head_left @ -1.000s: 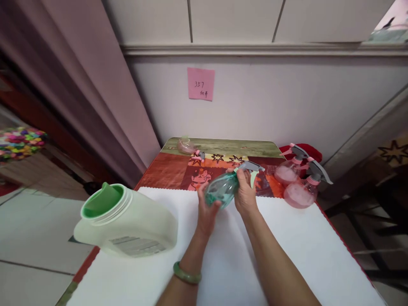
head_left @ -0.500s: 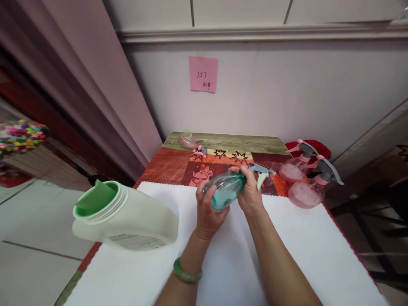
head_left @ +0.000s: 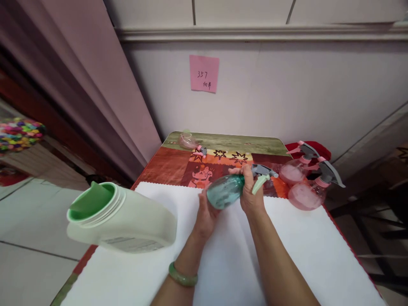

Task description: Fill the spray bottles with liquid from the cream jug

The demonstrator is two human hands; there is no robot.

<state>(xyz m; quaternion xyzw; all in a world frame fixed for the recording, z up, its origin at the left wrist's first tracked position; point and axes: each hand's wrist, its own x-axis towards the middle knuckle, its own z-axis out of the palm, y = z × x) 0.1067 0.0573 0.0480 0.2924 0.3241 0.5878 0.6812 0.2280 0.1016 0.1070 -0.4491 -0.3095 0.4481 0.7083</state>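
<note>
Soft, fairly even light brightens the white cloth (head_left: 318, 255), with faint grey shadow between the arms (head_left: 280, 255). The curtain's (head_left: 95, 63) folds sink dark. Slight blur softens the bottle (head_left: 225, 192); wide-angle distortion stretches the left jug (head_left: 146, 221).

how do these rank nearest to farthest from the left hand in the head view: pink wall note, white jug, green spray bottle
From the left hand:
1. Green spray bottle: right at the hand.
2. White jug: off to the hand's left.
3. Pink wall note: ahead, up on the wall.
</note>
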